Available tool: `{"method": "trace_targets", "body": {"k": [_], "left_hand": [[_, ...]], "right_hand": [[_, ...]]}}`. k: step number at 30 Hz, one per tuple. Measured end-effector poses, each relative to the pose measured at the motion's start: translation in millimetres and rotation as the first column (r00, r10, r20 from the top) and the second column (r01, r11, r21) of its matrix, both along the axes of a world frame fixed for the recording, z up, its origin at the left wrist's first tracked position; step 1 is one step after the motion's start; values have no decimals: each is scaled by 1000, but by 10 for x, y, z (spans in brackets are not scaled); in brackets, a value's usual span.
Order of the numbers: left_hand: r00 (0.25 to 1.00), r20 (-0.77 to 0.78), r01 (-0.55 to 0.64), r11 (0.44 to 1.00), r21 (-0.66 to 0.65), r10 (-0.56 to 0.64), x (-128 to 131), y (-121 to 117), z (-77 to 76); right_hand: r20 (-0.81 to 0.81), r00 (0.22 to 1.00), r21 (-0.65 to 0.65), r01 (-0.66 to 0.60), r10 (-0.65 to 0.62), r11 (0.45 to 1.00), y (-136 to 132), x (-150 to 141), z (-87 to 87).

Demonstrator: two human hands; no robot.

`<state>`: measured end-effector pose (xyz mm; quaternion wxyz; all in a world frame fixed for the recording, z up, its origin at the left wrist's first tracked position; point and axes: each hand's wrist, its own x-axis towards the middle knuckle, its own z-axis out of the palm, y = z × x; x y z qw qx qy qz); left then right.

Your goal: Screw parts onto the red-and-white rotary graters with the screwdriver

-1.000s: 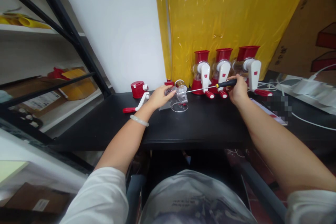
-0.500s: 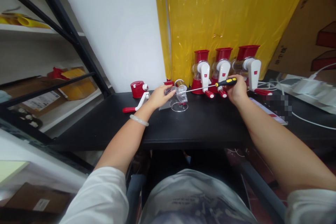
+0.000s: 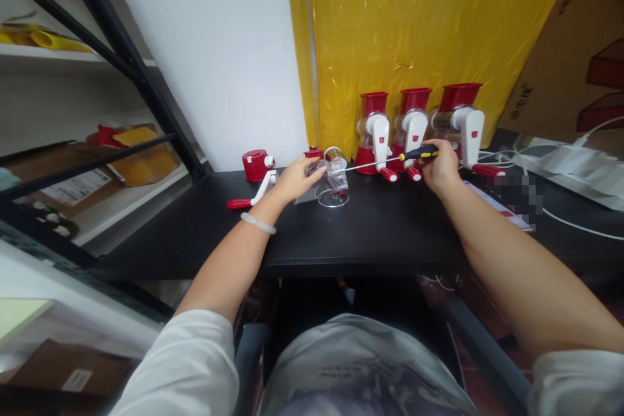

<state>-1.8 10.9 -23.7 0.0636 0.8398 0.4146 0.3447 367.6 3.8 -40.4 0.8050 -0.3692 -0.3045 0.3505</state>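
Observation:
My left hand (image 3: 301, 180) is closed around the side of a clear plastic grater body (image 3: 336, 177), whose round rim rests on the black table. In my right hand (image 3: 441, 166) is a screwdriver (image 3: 420, 151) with a black and yellow handle. Its long shaft points left, and the tip reaches into or against the clear body; which of these I cannot tell. Behind the clear body sits a metal grater drum (image 3: 335, 155). Left of my left hand lie a red base part (image 3: 255, 166) and a white crank with a red handle (image 3: 263, 190).
Three red and white rotary graters (image 3: 374, 133) stand in a row at the back. A phone (image 3: 500, 207) lies right of my right forearm, near white cables and a power strip (image 3: 585, 166). A black-framed shelf (image 3: 131, 71) rises at the left, and a cardboard box (image 3: 550, 65) leans at the right.

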Motion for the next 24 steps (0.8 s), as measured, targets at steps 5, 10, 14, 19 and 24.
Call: {"method": "trace_targets", "body": {"k": [5,10,14,19,24], "left_hand": [[1000,-5,0,1000,2,0,1,7,0],[1000,-4,4,1000,8,-3,0,10,-1],[1000,-3,9,1000,9,-9,-1,14,-3],[1000,-9,11,1000,18,-11,-1,14,-1],[1000,-24,3,1000,22,-3,3,7,7]], "right_hand": [[54,988,-24,143,-142,989,5,30,-39],[86,982,6,168,-168,986,57,70,-93],[20,987,-15,162,-162,987,58,37,-62],[-7,988,6,153,-153,988,72,32,-74],[-14,990,39,141,-140,989,127,76,-116]]}}
